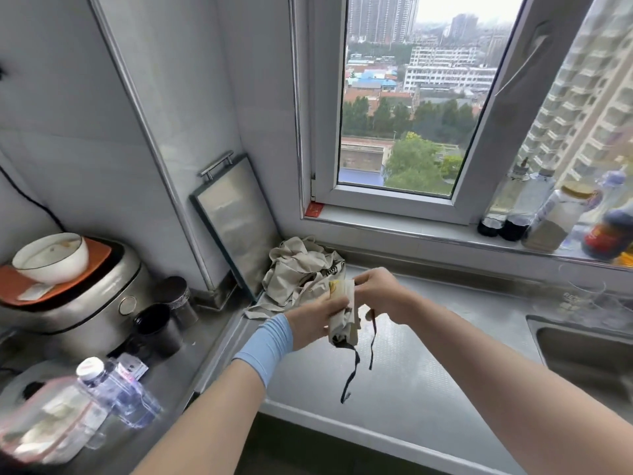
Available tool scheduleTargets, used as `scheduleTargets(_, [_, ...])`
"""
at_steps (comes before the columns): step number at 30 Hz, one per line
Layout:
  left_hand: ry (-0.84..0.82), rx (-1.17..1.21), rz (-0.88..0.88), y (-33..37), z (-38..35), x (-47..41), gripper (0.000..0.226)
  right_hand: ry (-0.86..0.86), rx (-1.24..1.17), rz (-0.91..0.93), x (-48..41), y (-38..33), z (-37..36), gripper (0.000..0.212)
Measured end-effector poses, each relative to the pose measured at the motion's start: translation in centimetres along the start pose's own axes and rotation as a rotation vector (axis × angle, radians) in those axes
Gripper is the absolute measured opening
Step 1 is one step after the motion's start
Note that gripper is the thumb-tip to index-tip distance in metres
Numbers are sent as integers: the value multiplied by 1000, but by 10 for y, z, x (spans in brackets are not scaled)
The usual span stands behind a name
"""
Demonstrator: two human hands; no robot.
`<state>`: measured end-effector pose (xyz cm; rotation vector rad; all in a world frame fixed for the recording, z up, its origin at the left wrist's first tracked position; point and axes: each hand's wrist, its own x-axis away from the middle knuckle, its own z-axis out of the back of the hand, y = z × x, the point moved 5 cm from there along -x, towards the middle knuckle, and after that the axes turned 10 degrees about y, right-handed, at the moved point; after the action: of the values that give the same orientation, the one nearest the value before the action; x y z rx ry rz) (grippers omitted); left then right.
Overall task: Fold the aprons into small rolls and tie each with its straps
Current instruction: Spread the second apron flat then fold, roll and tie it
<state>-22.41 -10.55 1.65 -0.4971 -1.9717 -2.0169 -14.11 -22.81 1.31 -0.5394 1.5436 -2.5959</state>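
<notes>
A left hand [317,322] closes its grip round a rolled beige apron [342,313], while the right hand [376,296] pinches the roll's upper end (fingers curled). Two dark straps [352,368] dangle beneath. The roll hangs above the steel surface [428,389], well left of the sink [582,351]; a heap of unrolled aprons [301,272] lies farther from the sink. Soft, light cloth likely springs open: best squeezed mid-roll, straps taken near their ends.
</notes>
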Motion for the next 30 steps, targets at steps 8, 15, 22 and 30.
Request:
scheduleTargets(8, [-273,27,11,-15,37,-32,61,-55,290,21,-6,-33,-20,10])
scheduleTargets(15, [-350,155,5,-18,58,-33,54,-426,145,19,2,-41,-32,30])
scheduleTargets(22, [-161,42,-130,-11,57,-54,53,-137,113,-50,-14,-35,-34,45])
scheduleTargets(30, [-130,-53,-56,8,40,-68,35,-38,-122,4,-44,-42,1,39])
